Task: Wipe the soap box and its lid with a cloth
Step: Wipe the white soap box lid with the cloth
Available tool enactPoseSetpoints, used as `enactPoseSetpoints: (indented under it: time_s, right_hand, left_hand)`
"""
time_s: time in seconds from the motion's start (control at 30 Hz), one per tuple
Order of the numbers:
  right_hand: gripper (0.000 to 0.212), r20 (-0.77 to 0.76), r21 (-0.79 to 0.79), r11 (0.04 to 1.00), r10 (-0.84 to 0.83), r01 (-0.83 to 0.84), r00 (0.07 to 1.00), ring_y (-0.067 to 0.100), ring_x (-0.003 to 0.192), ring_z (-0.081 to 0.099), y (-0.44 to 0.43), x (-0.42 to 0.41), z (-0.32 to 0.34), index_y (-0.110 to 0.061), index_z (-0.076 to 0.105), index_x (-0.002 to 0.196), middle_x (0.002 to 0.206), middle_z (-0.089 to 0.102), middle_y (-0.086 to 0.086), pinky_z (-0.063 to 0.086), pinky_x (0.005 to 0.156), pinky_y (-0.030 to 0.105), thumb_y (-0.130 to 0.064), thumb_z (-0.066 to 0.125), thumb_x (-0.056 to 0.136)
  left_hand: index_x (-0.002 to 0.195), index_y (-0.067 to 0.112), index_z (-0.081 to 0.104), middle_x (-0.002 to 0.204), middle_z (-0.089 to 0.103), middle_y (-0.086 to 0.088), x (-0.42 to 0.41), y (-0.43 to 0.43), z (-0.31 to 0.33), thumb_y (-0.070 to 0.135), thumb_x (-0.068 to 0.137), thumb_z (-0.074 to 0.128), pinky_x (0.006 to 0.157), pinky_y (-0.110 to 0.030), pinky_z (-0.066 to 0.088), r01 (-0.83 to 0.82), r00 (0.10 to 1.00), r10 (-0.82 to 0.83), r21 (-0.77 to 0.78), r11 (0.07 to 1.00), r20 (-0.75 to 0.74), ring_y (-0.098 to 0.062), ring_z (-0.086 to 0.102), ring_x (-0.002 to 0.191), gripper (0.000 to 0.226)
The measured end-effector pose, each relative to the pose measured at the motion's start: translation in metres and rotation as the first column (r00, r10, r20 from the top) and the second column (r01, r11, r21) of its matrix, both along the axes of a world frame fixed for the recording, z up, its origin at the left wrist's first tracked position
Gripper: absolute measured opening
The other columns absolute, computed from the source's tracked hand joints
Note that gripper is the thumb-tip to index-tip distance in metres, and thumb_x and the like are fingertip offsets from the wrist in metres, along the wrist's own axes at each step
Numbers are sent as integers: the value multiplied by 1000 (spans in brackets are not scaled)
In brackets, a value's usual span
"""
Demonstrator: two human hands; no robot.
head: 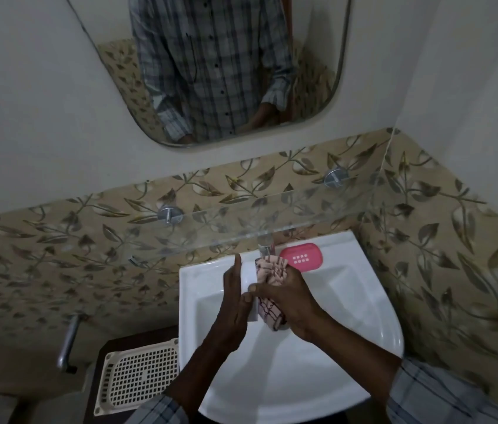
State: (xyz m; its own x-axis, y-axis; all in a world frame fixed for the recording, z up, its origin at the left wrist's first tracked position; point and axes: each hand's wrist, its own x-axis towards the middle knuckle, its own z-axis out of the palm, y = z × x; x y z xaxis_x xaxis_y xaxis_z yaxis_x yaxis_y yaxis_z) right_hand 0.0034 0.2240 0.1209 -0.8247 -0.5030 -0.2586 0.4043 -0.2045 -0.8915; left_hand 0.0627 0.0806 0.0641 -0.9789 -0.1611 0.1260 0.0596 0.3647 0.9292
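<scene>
Nearest the camera, two plaid shirt sleeves [443,393] come in from the bottom edge, and both forearms reach out over a white ceramic wash basin [373,325] fixed in the corner. To the left of the basin, a cream plastic lattice basket [137,374] lies on a dark brown surface, and a metal handle [69,344] stands out from the wall beside it.

Over the bowl, the left hand [235,304] holds a white rectangular plastic soap-box piece [250,289] on edge, its grip clamped on it, fingers laid flat along the far side and the thumb at the near edge. Whether this piece is the box or its lid cannot be told. The right hand [287,301] has its grip closed on a bunched pink cloth with dark checked lines [270,276], which is pressed against the white piece's inner face.

Just beyond the hands, a pink oval plastic soap-box part with a grid of small slots [302,257] rests on the basin's back rim, beside a metal tap [266,246]. Above these runs a clear glass shelf [241,221] on two round metal brackets, against beige leaf-patterned wall tiles [58,240]. Farthest up, a rounded wall mirror [312,71] reflects a checked shirt.
</scene>
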Motion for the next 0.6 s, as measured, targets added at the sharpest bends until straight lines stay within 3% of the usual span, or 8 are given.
enactPoseSetpoints:
  time_s: [0.07,0.13,0.23,0.3,0.37,0.43,0.5,0.6]
  right_hand:
    - [41,-127,40,999,11,-6,992,23,97,72,7,-6,-5,-10,67,112,102,77,6,59,77,26,4,78,75]
    - [48,-359,189,979,136,-70,923,18,103,70,17,-15,-8,-12,65,118,111,74,3,57,89,30,-1,79,74]
    - [61,-736,622,783,590,-11,331,21,99,66,26,-24,-19,-17,57,129,112,69,4,56,84,32,-5,76,73]
    - [67,-744,666,736,666,118,44,28,85,65,26,-22,-27,-14,55,130,99,69,12,55,70,32,1,77,68]
    - [67,-774,632,765,619,123,130,27,79,67,22,-21,-30,-15,53,129,96,71,11,52,65,27,2,73,67]
    - [59,-707,620,783,526,54,473,21,87,70,14,-16,-23,-25,51,126,102,72,3,56,73,29,-6,72,75]
    - [44,-412,460,883,304,-91,859,18,91,71,5,-9,-17,-24,59,116,102,74,-1,60,80,38,-9,74,77]
    - [20,152,61,998,-25,16,988,26,81,74,-3,-8,-2,-10,70,99,91,76,12,62,64,35,3,67,85]
  left_hand:
    - [157,42,14,162,26,16,0,-2,1,75,88,43,115,-18,34,21,996,-41,228,973,85,-2,31,146,82]
    - [154,30,36,155,45,-12,-5,-10,6,71,84,53,114,-49,40,-185,949,-49,674,715,312,-28,54,133,83]
    - [142,-4,47,135,54,-38,-26,-24,26,76,85,44,97,-73,40,-390,762,-413,862,323,499,-56,59,114,98]
    - [132,-5,56,122,64,-35,-39,-17,42,75,85,50,90,-69,48,-478,703,-439,829,291,560,-51,63,108,92]
    - [117,-1,65,103,73,-28,-49,-1,44,67,88,53,77,-54,61,-536,725,-271,766,354,633,-41,71,94,75]
    - [104,2,69,90,77,-22,-47,16,37,68,89,50,64,-39,62,-520,780,-98,728,446,618,-33,76,80,70]
    - [106,8,74,97,78,-16,-38,27,26,68,91,46,64,-32,61,-501,834,130,636,587,536,-28,77,88,68]
    - [117,22,74,117,76,-6,-13,37,4,63,97,35,82,-26,60,-336,940,230,560,757,253,-20,71,109,60]
